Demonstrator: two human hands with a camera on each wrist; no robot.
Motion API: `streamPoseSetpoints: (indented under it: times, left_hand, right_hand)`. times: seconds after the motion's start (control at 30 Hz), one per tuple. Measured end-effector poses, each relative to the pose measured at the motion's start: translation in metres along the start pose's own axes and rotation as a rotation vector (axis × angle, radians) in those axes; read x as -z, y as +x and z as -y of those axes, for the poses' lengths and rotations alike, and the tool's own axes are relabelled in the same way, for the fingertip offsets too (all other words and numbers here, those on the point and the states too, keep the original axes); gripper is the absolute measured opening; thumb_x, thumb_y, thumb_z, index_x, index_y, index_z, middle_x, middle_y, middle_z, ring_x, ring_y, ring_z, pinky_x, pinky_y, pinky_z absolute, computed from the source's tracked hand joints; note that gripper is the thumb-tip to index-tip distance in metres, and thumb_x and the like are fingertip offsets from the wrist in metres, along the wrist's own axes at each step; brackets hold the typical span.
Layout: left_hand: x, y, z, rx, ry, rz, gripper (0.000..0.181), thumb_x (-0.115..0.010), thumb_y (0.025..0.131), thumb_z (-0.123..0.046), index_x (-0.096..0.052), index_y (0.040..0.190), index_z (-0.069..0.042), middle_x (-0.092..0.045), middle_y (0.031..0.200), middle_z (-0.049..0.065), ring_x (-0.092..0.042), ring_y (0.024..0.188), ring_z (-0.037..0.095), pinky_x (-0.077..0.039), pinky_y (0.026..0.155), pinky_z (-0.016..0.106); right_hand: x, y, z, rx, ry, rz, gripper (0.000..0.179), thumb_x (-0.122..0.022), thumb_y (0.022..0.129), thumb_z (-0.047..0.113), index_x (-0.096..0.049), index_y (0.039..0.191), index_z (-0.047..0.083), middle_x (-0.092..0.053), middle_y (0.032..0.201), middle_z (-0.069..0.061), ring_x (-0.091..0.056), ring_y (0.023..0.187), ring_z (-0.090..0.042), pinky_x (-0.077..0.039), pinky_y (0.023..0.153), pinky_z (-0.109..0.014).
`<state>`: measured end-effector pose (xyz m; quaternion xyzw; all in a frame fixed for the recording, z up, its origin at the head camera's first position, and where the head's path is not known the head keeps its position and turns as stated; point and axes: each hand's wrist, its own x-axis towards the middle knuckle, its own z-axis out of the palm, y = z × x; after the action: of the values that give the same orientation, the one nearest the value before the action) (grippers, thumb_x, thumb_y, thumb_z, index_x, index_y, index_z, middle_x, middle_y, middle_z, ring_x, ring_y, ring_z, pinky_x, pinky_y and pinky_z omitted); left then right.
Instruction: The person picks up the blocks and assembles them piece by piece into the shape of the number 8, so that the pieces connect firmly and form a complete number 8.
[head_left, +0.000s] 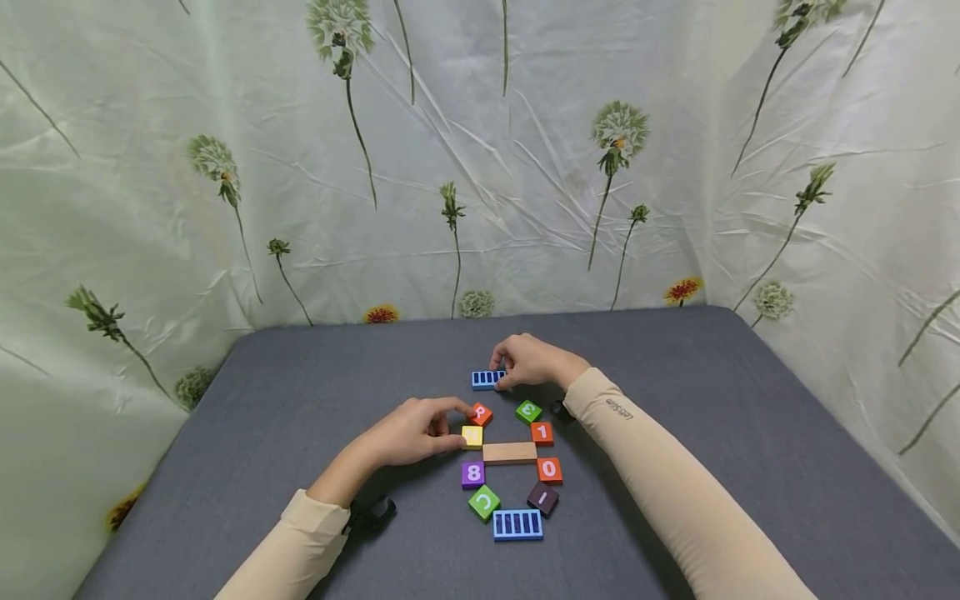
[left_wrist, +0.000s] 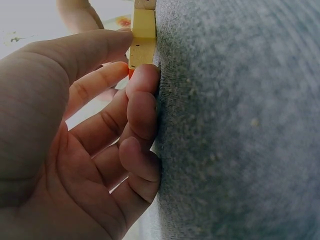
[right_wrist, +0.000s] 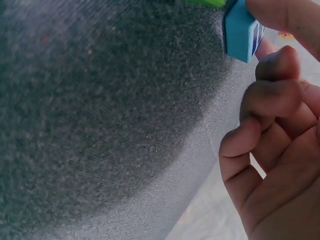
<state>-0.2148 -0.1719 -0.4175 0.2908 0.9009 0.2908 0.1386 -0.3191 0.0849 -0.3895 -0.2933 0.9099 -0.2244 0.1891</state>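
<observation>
In the head view, my right hand point(head_left: 531, 360) pinches the right end of a flat blue block with dark slots point(head_left: 483, 380) on the table. The right wrist view shows the thumb on that blue block point(right_wrist: 240, 32), the other fingers curled beside it. My left hand point(head_left: 416, 431) reaches in from the left. Its thumb tip touches the side of a yellow block point(head_left: 472, 437), while the index fingertip rests on an orange-red block point(head_left: 483, 412) just beyond. From the left wrist, the yellow block point(left_wrist: 143, 25) shows beside the thumb, the lower fingers loosely bent near the cloth.
A plain wooden bar point(head_left: 510, 453) lies amid a ring of number blocks, including green point(head_left: 528, 411), orange point(head_left: 549, 470), purple point(head_left: 472, 475) and dark point(head_left: 543, 498) ones. Another slotted blue block point(head_left: 517, 525) closes the near side. Grey cloth covers the table point(head_left: 337, 367); a flowered curtain hangs behind.
</observation>
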Motion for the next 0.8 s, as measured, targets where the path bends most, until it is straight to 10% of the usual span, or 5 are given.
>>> streamPoseSetpoints:
  times: [0.8]
  left_hand:
    - [-0.003,0.002,0.002,-0.008,0.009,-0.013,0.040,-0.077,0.101,-0.030,-0.068,0.139,-0.020,-0.062,0.080,-0.009,-0.054,0.068,0.006,-0.045,0.063,0.025]
  right_hand:
    - [0.009,-0.024,-0.004,0.033,-0.066,0.046,0.021,-0.080,0.097,0.020,-0.074,0.113,0.008,-0.057,0.073,0.004,-0.047,0.062,-0.007,-0.038,0.061,-0.022]
